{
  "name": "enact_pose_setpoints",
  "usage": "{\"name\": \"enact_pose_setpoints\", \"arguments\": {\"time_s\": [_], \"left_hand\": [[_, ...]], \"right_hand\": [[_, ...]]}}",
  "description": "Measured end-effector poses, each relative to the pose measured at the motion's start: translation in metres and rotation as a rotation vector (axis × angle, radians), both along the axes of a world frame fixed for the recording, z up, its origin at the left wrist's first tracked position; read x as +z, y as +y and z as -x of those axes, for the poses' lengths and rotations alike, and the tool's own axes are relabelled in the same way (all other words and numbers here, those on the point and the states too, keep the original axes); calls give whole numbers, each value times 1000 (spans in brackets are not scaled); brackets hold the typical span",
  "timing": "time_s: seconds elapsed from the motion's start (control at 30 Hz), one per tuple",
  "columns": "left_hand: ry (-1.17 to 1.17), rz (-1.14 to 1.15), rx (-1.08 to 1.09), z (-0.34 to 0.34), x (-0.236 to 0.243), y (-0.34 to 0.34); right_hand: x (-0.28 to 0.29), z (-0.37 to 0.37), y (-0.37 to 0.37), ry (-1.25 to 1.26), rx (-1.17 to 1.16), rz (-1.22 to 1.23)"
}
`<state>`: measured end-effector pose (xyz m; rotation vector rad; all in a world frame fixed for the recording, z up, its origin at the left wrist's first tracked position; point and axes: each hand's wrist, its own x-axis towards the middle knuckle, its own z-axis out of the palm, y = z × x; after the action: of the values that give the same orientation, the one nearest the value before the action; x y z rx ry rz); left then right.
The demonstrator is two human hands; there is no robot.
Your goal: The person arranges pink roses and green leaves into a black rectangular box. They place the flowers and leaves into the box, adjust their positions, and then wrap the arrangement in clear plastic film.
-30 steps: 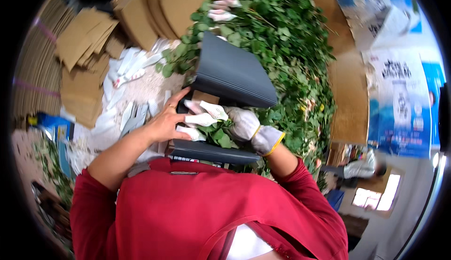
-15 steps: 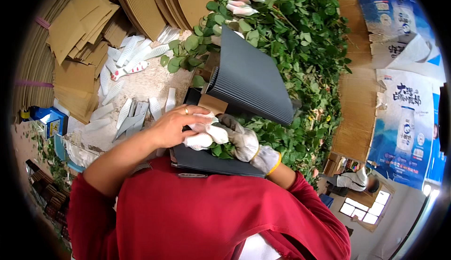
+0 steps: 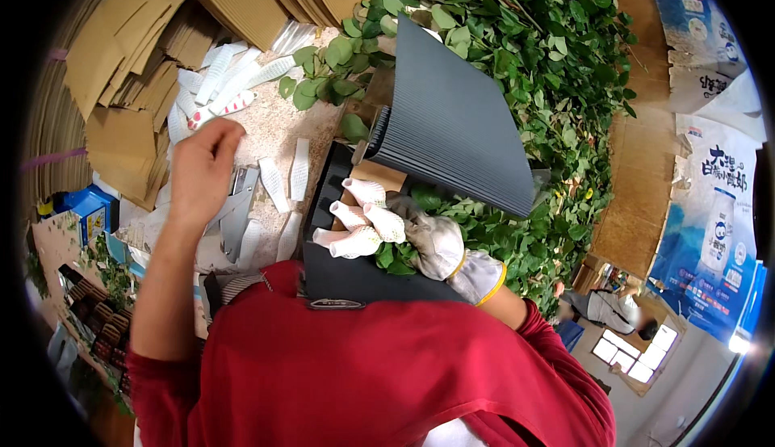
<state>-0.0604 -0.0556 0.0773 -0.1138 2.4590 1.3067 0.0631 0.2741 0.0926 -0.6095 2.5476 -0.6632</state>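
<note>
My bare left hand (image 3: 208, 168) is over the left side of the table, fingers curled in; whatever they may hold is hidden. Close to it lie white mesh sleeves (image 3: 230, 75) and a white tool with red paw marks (image 3: 234, 104). My right hand (image 3: 436, 243), in a grey-white glove, is wrapped around the leafy stems of a bunch of roses. Their pale pink heads (image 3: 363, 221), each in a white mesh sleeve, point left in a cluster. The bunch rests on a black board (image 3: 379, 277) at my waist. Behind it leans a dark grey corrugated sheet (image 3: 452, 116).
Leafy rose stems (image 3: 549, 67) are heaped at the far right beside a cardboard edge (image 3: 638, 148). Brown cardboard sheets (image 3: 121, 51) stack up at the far left. Grey metal shears (image 3: 236, 217) lie near more sleeves (image 3: 273, 184). A person (image 3: 609, 310) is in the background.
My left hand has left the rose heads and moved left toward the mesh sleeves, uncovering the sleeved heads. My right hand keeps its grip on the stems. The whole view has shifted slightly.
</note>
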Motion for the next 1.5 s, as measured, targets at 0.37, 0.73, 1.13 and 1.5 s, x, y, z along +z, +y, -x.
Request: {"name": "enact_pose_setpoints", "arguments": {"time_s": [0.37,0.73,1.13,1.5], "left_hand": [[-108,-417,329,-8,-11,36],[-87,-398,-129,-60,-10,36],[-104,-479,-329,-63,-21,57],[-58,-422,-245,-52,-15,22]], "right_hand": [[-9,-3,5,-32,6,-32],[2,2,-3,-62,12,-11],[9,8,-2,-20,-20,85],[-5,0,-6,21,-15,-28]]}}
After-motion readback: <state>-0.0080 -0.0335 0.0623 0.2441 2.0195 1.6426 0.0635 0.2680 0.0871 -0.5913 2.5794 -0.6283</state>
